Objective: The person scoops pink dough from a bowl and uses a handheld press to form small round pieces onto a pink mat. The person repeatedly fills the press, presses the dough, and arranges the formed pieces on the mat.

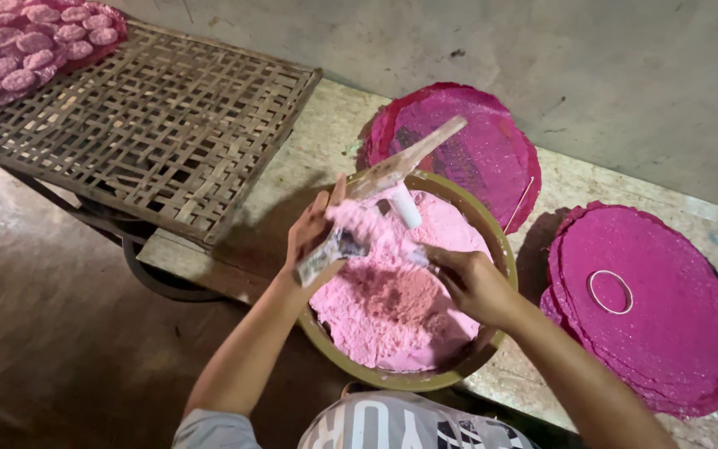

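Above the bowl (492,241) of pink dough (392,299), the left hand (313,233) held a dough-caked mould (330,249) in a closed grip, while the right hand (467,278) pinched something too smeared to identify.

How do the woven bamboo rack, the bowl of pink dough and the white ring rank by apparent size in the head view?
1. Woven bamboo rack
2. Bowl of pink dough
3. White ring, by far the smallest

pink discs on the tray (10,50) cut off at top-left, right stack (650,308) cropped
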